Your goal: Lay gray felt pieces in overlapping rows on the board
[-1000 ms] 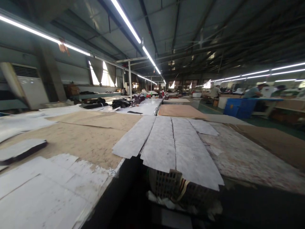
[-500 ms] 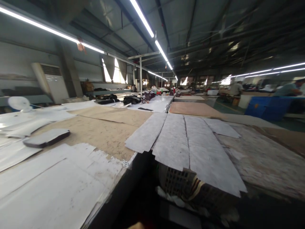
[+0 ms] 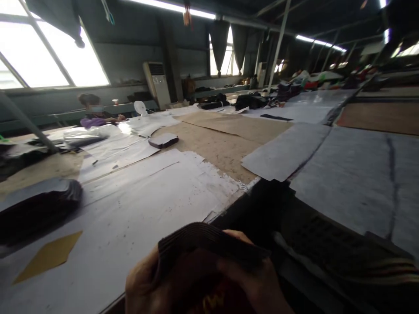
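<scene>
Both hands hold a bent stack of dark fabric pieces (image 3: 196,237) low at the front, its layered edge curving upward. My left hand (image 3: 144,277) wraps the stack's left end, with its fingers partly hidden. My right hand (image 3: 250,274) grips the right side, fingertips showing behind the top edge. Just beyond them lies a table covered with white paper (image 3: 131,218). A thick stack of dark pieces (image 3: 39,207) and a tan card piece (image 3: 49,257) rest on the paper to the left. A smaller stack with a pale top (image 3: 163,140) sits farther back.
Brown board (image 3: 222,148) covers the table's middle. Grey sheets (image 3: 353,174) bridge a dark gap on the right, above a dark crate (image 3: 321,235). A person (image 3: 94,111) is across the table at the left, near a small white fan (image 3: 140,108).
My view has swung left and closer to the paper-covered table. Both hands have come into view holding the dark fabric stack; before, only a bit of skin showed at the bottom.
</scene>
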Demonstrator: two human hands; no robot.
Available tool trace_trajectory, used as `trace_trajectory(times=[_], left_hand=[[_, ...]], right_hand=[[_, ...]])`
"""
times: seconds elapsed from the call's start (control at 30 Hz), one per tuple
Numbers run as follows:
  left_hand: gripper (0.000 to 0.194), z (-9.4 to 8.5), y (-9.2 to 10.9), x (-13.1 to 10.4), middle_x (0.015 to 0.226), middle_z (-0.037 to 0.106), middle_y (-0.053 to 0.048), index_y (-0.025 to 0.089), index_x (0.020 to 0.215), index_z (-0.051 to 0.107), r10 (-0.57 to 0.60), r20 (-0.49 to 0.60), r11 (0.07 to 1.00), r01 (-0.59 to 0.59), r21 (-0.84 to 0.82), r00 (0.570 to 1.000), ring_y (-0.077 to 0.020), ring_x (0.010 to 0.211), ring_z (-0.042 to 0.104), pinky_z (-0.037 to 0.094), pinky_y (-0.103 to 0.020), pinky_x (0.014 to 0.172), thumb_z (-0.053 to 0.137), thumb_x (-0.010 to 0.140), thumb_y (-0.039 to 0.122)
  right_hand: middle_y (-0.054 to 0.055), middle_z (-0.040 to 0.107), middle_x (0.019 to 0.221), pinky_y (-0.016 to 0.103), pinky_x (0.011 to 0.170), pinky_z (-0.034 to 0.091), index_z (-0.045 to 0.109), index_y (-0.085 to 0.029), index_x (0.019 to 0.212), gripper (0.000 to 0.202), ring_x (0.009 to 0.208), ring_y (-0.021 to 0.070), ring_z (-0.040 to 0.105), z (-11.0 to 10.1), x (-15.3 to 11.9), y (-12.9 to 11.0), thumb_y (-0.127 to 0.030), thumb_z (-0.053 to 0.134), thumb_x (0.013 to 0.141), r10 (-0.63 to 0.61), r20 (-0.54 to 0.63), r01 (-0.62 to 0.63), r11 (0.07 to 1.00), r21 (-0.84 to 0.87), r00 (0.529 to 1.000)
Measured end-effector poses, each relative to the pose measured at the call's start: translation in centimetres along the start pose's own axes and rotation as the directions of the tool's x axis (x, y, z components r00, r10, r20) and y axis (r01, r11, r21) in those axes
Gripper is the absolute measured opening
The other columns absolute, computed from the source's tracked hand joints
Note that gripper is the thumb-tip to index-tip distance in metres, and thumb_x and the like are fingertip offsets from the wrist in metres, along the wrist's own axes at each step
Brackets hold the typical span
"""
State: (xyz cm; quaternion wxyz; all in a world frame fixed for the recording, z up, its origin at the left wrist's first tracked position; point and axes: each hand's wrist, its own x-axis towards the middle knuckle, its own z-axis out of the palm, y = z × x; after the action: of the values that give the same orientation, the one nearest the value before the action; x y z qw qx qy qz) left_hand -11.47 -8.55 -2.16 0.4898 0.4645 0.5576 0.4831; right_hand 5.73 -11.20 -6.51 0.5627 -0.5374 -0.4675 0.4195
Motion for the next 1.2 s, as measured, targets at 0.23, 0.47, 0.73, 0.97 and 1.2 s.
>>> trace_trajectory(times=[0.23, 0.47, 0.73, 0.97, 1.2], left_hand=[[0.029, -1.4, 0.2, 2.0, 0.071, 0.069, -0.004, 0.018, 0.075, 0.072, -0.076, 0.416, 0.994, 0.1, -0.035, 0.906, -0.0229, 0.072, 0.062, 0.051, -0.026, 0.063, 0.074, 0.047, 0.019], [0.02, -0.5, 0.9, 0.6, 0.062, 0.067, -0.001, 0.018, 0.069, 0.071, -0.115, 0.258, 0.992, 0.126, -0.028, 0.959, -0.0175, 0.057, 0.059, 0.047, -0.022, 0.05, 0.074, 0.051, 0.025], [0.02, 0.8, 1.3, 0.3, 0.039, 0.048, 0.005, 0.016, 0.041, 0.053, 0.003, -0.009, 0.98, -0.001, 0.2, 1.0, -0.0083, 0.041, 0.042, 0.034, -0.017, 0.037, 0.071, 0.049, 0.023], [0.021, 0.5, 1.0, 1.6, 0.056, 0.067, -0.005, 0.012, 0.063, 0.067, -0.286, 0.24, 0.915, 0.339, -0.22, 0.928, -0.0187, 0.048, 0.059, 0.048, -0.026, 0.047, 0.072, 0.045, 0.02], [0.017, -0.4, 0.9, 1.0, 0.058, 0.066, 0.0, 0.016, 0.064, 0.071, 0.08, 0.062, 0.978, -0.09, 0.186, 0.995, -0.0184, 0.058, 0.059, 0.044, -0.02, 0.048, 0.072, 0.05, 0.025]], right_hand=[[0.001, 0.068, 0.081, 0.023, 0.066, 0.05, 0.067, -0.022, 0.08, 0.015, 0.072, 0.0179, 0.062, -0.7, -0.5, -1.8, -0.022, 0.068, 0.066, -0.218, 0.072, 0.223, 0.973, -0.066, 0.973], [0.006, 0.067, 0.075, 0.031, 0.06, 0.049, 0.064, -0.014, 0.086, 0.035, 0.065, 0.0204, 0.062, -0.2, 0.7, -3.0, -0.029, 0.073, 0.056, 0.294, 0.283, -0.401, 0.777, 0.485, 0.913], [0.003, 0.067, 0.069, 0.026, 0.059, 0.049, 0.064, -0.016, 0.079, 0.027, 0.066, 0.0188, 0.06, 1.6, 0.2, -1.2, -0.038, 0.067, 0.064, 0.129, -0.181, -0.128, 0.992, 0.02, 0.975], [-0.002, 0.063, 0.063, 0.022, 0.053, 0.045, 0.066, -0.016, 0.072, 0.025, 0.057, 0.013, 0.055, 0.1, 1.8, -0.7, -0.031, 0.076, 0.054, 0.056, -0.018, -0.053, 0.99, 0.13, 0.998], [0.004, 0.067, 0.074, 0.028, 0.063, 0.048, 0.064, -0.014, 0.086, 0.026, 0.065, 0.0175, 0.061, 0.3, 1.5, -1.1, -0.034, 0.067, 0.069, 0.301, 0.225, -0.375, 0.782, 0.498, 0.927]])
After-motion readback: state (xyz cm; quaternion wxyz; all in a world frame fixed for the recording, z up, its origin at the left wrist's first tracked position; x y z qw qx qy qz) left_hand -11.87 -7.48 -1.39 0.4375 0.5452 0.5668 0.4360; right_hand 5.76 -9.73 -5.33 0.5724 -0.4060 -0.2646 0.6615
